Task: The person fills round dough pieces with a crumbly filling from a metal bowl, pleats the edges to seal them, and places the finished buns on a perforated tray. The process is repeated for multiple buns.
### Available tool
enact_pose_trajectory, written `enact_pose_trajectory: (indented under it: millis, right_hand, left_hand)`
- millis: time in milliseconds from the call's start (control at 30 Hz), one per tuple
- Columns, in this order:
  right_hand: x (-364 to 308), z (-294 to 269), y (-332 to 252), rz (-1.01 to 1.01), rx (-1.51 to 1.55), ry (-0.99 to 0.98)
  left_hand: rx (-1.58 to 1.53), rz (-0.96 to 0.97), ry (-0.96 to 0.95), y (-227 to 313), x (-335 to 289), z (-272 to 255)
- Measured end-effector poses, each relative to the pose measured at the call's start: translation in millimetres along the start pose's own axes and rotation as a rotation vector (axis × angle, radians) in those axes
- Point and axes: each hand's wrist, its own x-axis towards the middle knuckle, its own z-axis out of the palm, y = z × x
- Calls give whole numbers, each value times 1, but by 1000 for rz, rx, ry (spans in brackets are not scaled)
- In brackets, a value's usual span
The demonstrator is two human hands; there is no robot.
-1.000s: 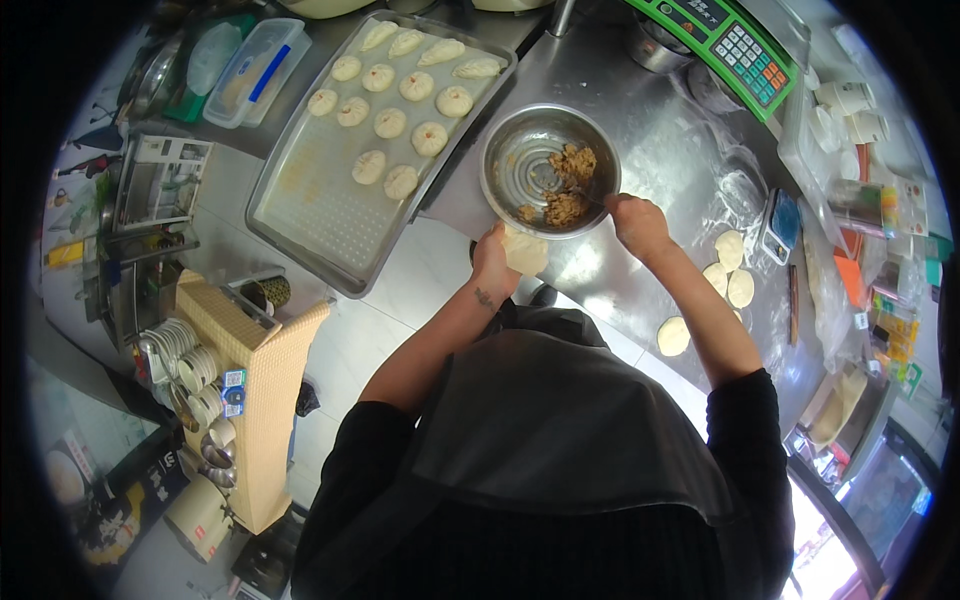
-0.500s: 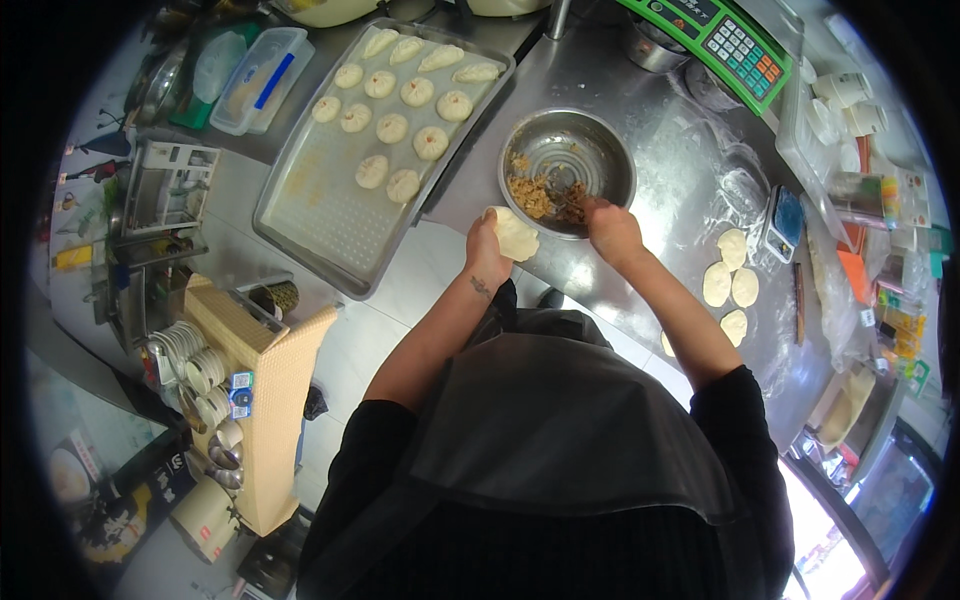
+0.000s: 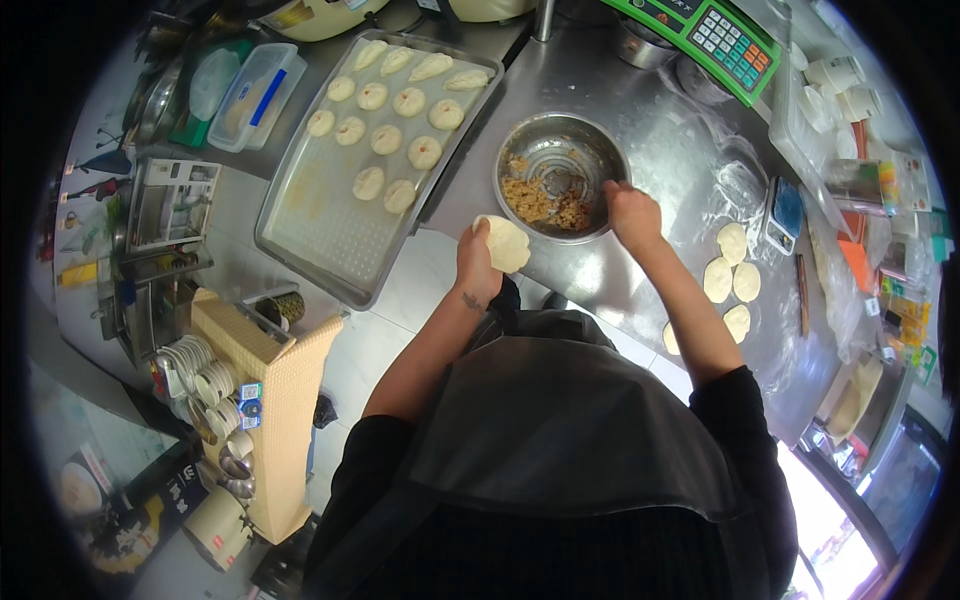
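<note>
My left hand (image 3: 478,262) holds a flat round of pale dough (image 3: 503,243) near the edge of the steel counter. My right hand (image 3: 632,212) reaches into a round steel bowl (image 3: 535,143) that holds crumbly brown filling (image 3: 540,200); a utensil seems to be in its fingers, but it is hard to make out. To the left of the bowl lies a long metal tray (image 3: 320,240) with several filled dough pieces (image 3: 386,139) in rows at its far end. Several flat dough rounds (image 3: 729,275) lie on the counter to my right.
A green scale (image 3: 718,38) stands at the back of the steel counter (image 3: 640,280). Plastic tubs (image 3: 248,95) sit far left. A small digital scale (image 3: 781,212) and a rolling pin (image 3: 802,293) lie right. A beige crate (image 3: 268,390) with stacked cups stands below left.
My view has shifted, so the bowl and tray sit lower in the picture. My right hand moved into the bowl's filling. My left hand keeps the dough round.
</note>
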Motion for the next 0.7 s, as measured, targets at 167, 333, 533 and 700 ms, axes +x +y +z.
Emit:
enact_pose_trajectory:
  millis: [167,333,533,700]
  right_hand:
    - [1,-5,21,-82,-62,-31]
    - [-11,1,23,-182,-57,-78]
    - [-22,-3,14,-267,1,-132]
    - [-30,-1,18,-270,187,-168]
  left_hand:
    - [-13,-149,25,-23,-8,2]
    - [-101,-254,-1,-42,-2,9]
    - [-202,-235,-53,-44,3,29]
    - [-191,-253,37,-42,3,36]
